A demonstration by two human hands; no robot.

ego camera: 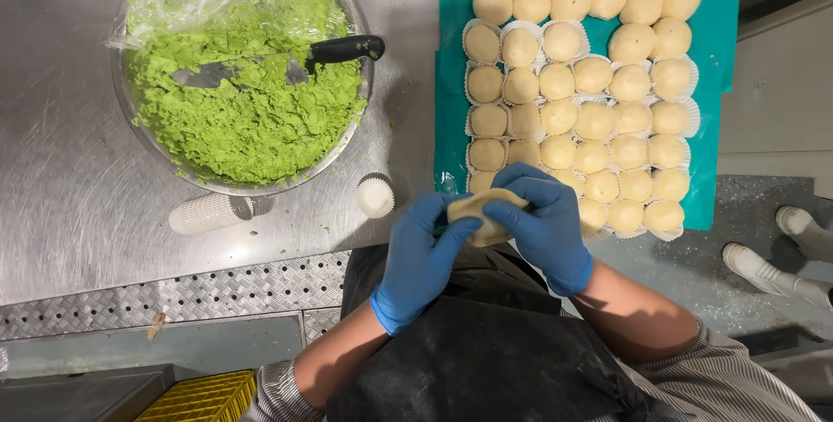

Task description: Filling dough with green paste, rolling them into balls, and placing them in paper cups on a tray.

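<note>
- Both blue-gloved hands meet above the black apron (486,353): the left hand (421,257) cups a pale dough piece (482,214) from below, and the right hand (542,222) closes over it from the 2 o'clock side, so both are clamped on it.
- Most of the dough piece is hidden by fingers; only a creamy, slightly folded top edge and a rounded underside show, so I cannot tell whether any filling sits inside.
- At 12 to 1 o'clock lies a teal tray (716,84) packed with smooth pale dough balls (593,120), many in white paper cups; its top end is cut off.
- At 10 o'clock, loose paper cups (375,196) stand on the steel table (69,196).
- Further at 10 to 11 o'clock, a bowl (121,101) holds crumbly green paste (252,110), with a black-handled tool (345,49) half buried in it.
</note>
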